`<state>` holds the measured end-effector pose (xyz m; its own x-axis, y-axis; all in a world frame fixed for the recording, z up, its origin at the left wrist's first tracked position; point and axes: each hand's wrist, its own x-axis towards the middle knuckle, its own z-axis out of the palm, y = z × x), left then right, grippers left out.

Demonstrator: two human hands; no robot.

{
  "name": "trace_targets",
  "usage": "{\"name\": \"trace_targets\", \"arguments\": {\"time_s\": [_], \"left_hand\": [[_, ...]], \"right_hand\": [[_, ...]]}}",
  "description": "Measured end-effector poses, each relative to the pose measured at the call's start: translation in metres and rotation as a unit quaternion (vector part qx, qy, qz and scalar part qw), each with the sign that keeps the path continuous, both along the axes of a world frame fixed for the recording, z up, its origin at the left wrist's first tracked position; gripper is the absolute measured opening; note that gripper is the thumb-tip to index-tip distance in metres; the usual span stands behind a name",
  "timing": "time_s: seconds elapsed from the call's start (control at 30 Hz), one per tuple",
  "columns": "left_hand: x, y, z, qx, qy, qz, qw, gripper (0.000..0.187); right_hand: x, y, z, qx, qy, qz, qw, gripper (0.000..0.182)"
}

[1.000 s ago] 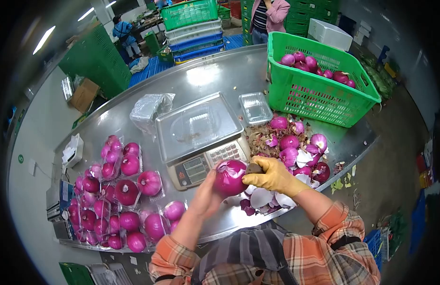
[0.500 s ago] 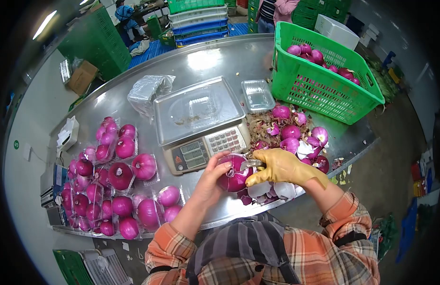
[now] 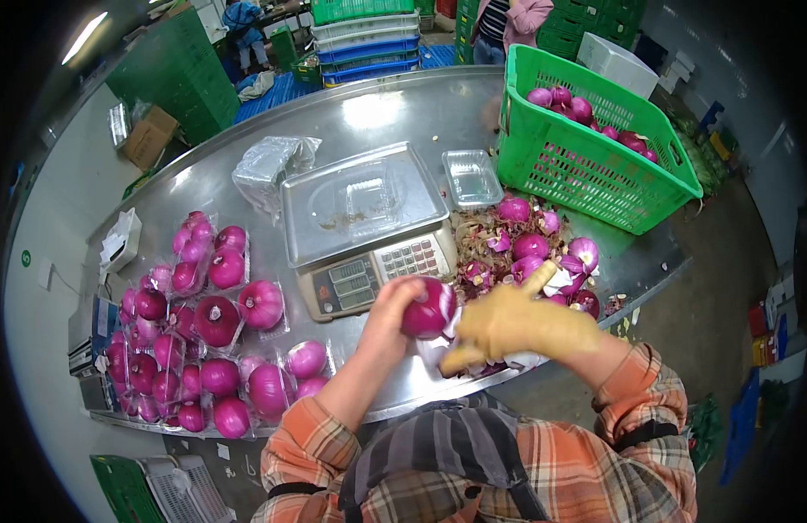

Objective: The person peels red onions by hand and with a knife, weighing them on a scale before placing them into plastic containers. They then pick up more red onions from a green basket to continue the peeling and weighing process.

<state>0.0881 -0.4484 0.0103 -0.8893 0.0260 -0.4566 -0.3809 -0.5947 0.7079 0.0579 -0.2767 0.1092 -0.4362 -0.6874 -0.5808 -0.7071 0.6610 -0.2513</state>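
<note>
My bare left hand [image 3: 393, 318] is wrapped round a red onion [image 3: 429, 308] in front of the scale [image 3: 365, 205]. Close on its right is my right hand [image 3: 525, 327] in a yellow glove, blurred by motion, its fingers spread above pale peeled skin [image 3: 434, 349]. Whether a blade is still in the glove cannot be made out. Beyond the glove, loose onions [image 3: 531, 246] lie among dry brown peelings [image 3: 475, 231]. Packed onions in clear trays [image 3: 217, 322] cover the left part of the steel table [image 3: 351, 109].
A green crate [image 3: 595, 148] with onions stands at the back right. An empty clear tray [image 3: 472, 179] lies beside the scale, and wrapped plastic [image 3: 273, 172] sits behind its left side. Two people [image 3: 491, 30] [image 3: 244, 33] are beyond the table, near stacked crates [image 3: 366, 48].
The onion has turned in my left hand. My gloved hand has opened out of its grip on the small blade, which no longer shows. Pale skin now hangs below the onion.
</note>
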Motion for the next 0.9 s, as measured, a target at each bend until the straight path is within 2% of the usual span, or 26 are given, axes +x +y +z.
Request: {"name": "trace_targets", "arguments": {"time_s": [0.03, 0.07, 0.1, 0.13, 0.2, 0.23, 0.27, 0.37, 0.6, 0.7, 0.83, 0.9], "left_hand": [[-0.002, -0.003, 0.000, 0.010, 0.004, 0.021, 1.000, 0.042], [-0.005, -0.011, 0.001, 0.018, 0.010, 0.041, 0.999, 0.042], [-0.010, -0.021, 0.001, 0.061, 0.018, 0.008, 0.998, 0.048], [-0.009, -0.028, 0.002, 0.049, 0.045, -0.021, 0.998, 0.050], [0.001, -0.034, 0.010, 0.026, 0.090, -0.082, 0.992, 0.054], [0.002, -0.035, 0.011, 0.026, 0.095, -0.105, 0.990, 0.059], [0.004, -0.035, 0.011, 0.036, 0.104, -0.125, 0.986, 0.059], [0.009, -0.035, 0.016, 0.087, 0.101, -0.159, 0.978, 0.065], [0.013, -0.035, 0.018, 0.066, 0.112, -0.205, 0.970, 0.067], [0.011, -0.037, 0.018, 0.098, 0.106, -0.217, 0.966, 0.068], [0.008, -0.032, 0.017, 0.118, 0.087, -0.184, 0.972, 0.061], [0.006, -0.032, 0.010, 0.114, 0.088, -0.161, 0.976, 0.058]], "right_hand": [[0.016, -0.001, 0.007, 0.022, -0.003, 0.063, 0.998, 0.068], [0.022, 0.007, -0.009, -0.024, -0.043, 0.083, 0.995, 0.068], [0.020, 0.007, 0.002, -0.023, -0.027, 0.043, 0.998, 0.068], [0.019, 0.007, 0.012, -0.021, -0.015, 0.003, 1.000, 0.068], [-0.005, 0.021, 0.005, -0.213, -0.064, -0.095, 0.970, 0.064], [-0.015, 0.023, 0.000, -0.219, -0.056, -0.132, 0.965, 0.064], [-0.023, 0.021, -0.002, -0.272, -0.076, -0.127, 0.951, 0.063], [-0.031, 0.013, -0.010, -0.252, -0.056, -0.134, 0.957, 0.063], [-0.029, 0.010, -0.011, -0.240, -0.073, -0.128, 0.960, 0.063], [-0.026, 0.011, -0.007, -0.232, -0.087, -0.112, 0.962, 0.060], [-0.025, 0.017, -0.013, -0.302, -0.069, -0.072, 0.948, 0.055], [-0.023, 0.019, -0.007, -0.294, -0.070, -0.075, 0.950, 0.056]]}}
